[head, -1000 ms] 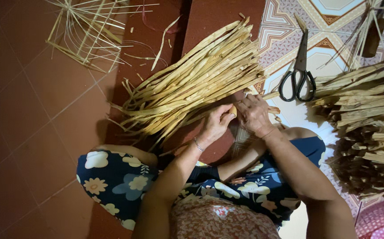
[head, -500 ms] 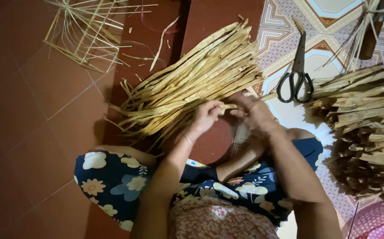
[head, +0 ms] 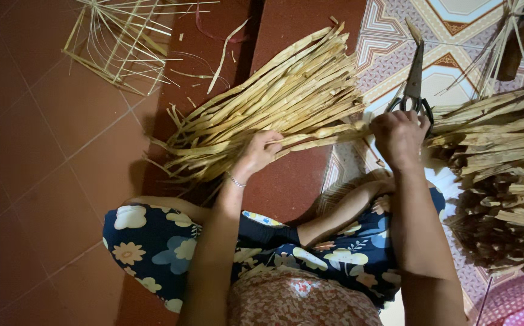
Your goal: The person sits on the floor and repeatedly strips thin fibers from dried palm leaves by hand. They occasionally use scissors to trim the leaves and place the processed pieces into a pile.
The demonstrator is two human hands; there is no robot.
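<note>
One view, head camera. Left hand rests on a fanned pile of dried straw strips on the red tiled floor, fingers curled around one strip. Right hand grips the same strip's other end, fist closed, just beside black-handled scissors. Second strip bundle lies at right.

The scene is seen from a single camera worn on the head, aimed steeply down over the lap and both forearms onto the floor in front. Everything is viewed from close range, at arm's length. The red tiled floor fills the left, a patterned mat the upper right. No second view is given.
</note>
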